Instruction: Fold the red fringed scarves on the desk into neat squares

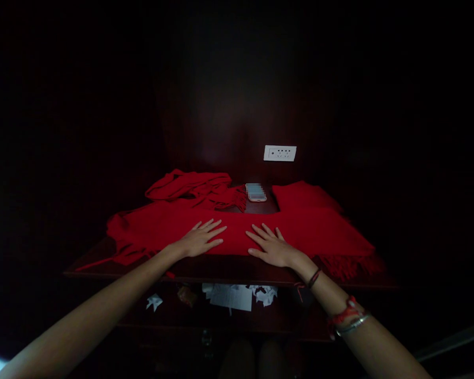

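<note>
A red fringed scarf (235, 223) lies spread in a long band across the dark wooden desk (221, 271). My left hand (199, 239) rests flat on its middle, fingers apart and pointing right. A short gap away, my right hand (272, 247) also lies flat on the cloth with fingers spread, pointing left. Fringe (349, 266) hangs near the desk's front edge at the right end. The scarf's left end looks bunched and creased. Behind it on the left sits a crumpled red cloth (189, 184) with fringe; a smoother red cloth (306, 195) lies back right.
A phone (256, 192) lies at the back of the desk between the cloths. A white wall socket (280, 153) is set above it. Below the desktop, a shelf holds a paper sheet (231, 297), crumpled white paper (264, 295) and a small brownish packet (186, 296).
</note>
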Motion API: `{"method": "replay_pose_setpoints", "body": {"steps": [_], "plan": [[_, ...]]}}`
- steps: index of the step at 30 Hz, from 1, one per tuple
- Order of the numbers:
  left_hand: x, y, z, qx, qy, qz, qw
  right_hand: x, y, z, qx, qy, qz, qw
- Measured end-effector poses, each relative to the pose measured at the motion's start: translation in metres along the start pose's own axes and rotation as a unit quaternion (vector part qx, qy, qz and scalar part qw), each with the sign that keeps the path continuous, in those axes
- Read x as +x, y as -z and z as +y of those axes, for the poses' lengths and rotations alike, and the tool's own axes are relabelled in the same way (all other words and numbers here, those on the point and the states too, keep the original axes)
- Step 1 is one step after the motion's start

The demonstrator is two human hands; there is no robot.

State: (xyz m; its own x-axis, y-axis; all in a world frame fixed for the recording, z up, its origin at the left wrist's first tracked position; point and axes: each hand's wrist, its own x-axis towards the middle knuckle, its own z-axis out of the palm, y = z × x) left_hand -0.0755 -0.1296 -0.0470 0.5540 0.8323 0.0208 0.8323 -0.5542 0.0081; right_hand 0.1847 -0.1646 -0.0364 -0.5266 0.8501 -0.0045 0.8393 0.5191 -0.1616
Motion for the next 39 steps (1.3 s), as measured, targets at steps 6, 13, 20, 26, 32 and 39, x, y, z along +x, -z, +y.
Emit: {"method": "replay_pose_setpoints", "body": {"steps": [6,13,20,26,32,39], "plan": [[-0.014,0.010,0.009,0.021,-0.062,0.036,0.997,-0.003,-0.010,0.001,-0.014,0.004,0.009,1.000],[-0.043,0.045,0.011,0.088,-0.125,-0.045,0.987,-0.008,0.007,-0.009,-0.059,0.145,0.110,0.982],[-0.018,0.034,-0.005,0.051,-0.101,0.008,0.994,0.014,0.003,-0.047,-0.094,0.177,0.145,0.969],[-0.005,0.038,-0.027,-0.108,-0.077,-0.014,0.991,0.031,-0.006,-0.051,-0.053,0.110,0.162,0.979],[-0.004,0.041,-0.033,-0.111,-0.088,-0.004,0.990,0.041,-0.005,-0.044,-0.032,0.086,0.164,0.982],[-0.017,0.044,-0.028,-0.049,-0.125,0.055,0.989,0.045,-0.008,-0.047,0.008,0.099,0.201,0.975]]}}
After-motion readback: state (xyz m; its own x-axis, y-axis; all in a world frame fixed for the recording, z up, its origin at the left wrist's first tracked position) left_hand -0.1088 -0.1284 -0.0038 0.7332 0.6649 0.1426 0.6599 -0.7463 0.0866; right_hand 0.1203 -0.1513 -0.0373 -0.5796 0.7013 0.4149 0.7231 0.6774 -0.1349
